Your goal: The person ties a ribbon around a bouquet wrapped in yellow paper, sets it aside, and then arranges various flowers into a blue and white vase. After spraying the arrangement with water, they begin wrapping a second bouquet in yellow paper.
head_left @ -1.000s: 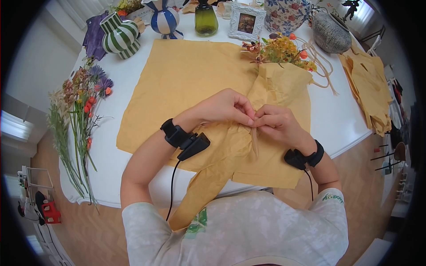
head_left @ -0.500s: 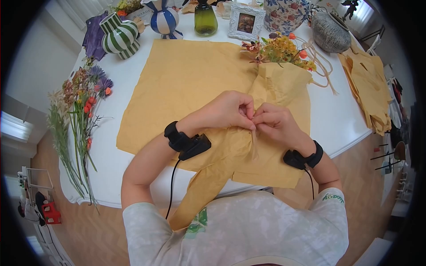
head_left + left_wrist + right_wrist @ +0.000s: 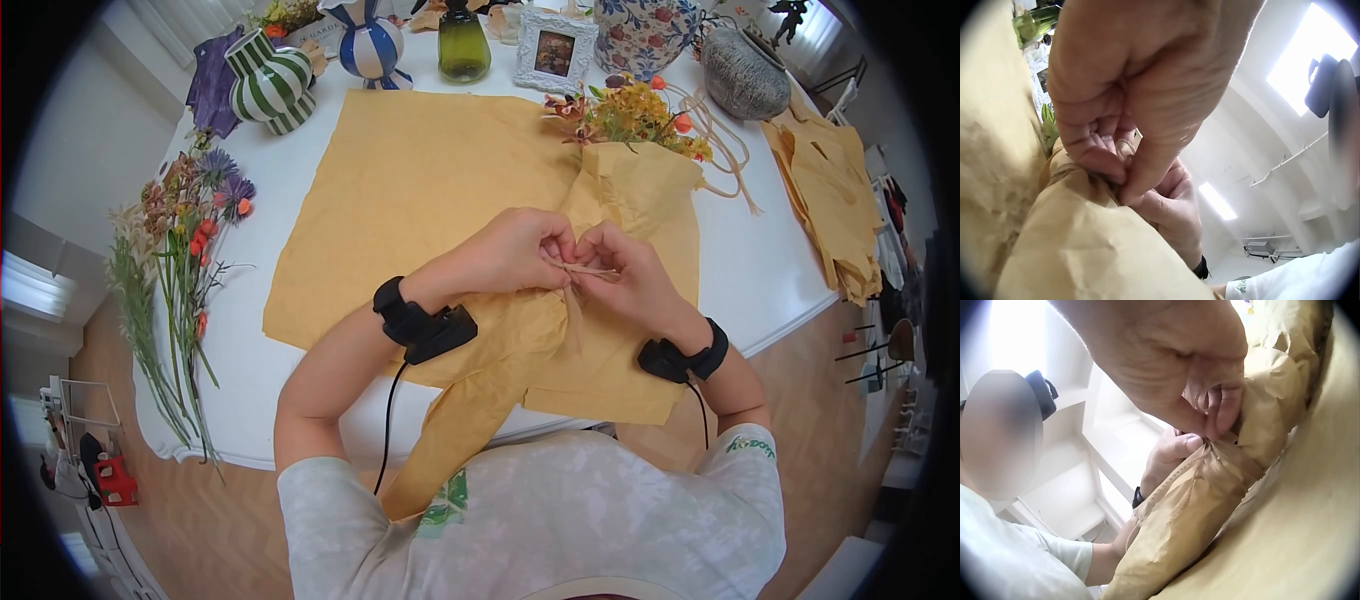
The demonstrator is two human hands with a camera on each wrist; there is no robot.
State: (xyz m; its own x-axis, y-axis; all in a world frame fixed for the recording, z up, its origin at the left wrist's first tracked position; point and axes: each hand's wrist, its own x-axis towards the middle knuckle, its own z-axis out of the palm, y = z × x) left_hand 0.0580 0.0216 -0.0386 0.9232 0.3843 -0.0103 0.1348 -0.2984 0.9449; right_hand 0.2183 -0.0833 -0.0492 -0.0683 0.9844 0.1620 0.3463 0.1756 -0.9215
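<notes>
Two bare hands, left hand (image 3: 512, 252) and right hand (image 3: 632, 278), together pinched one thin beige ribbon (image 3: 600, 271) with curled fingers at the frame's centre, over the gathered neck of one crinkled tan paper-wrapped bouquet (image 3: 645, 185). One broad, flat tan paper sheet (image 3: 420, 180) lay beneath. One green-and-white striped vase (image 3: 268, 82) and one blue-and-white striped vase (image 3: 371, 48), both rounded, stood upper left

Green-striped vase (image 3: 272, 82) left of blue-striped vase (image 3: 371, 48); grey pot (image 3: 745, 75) right of white picture frame (image 3: 555, 55); red item (image 3: 117, 481), possibly a stool.
</notes>
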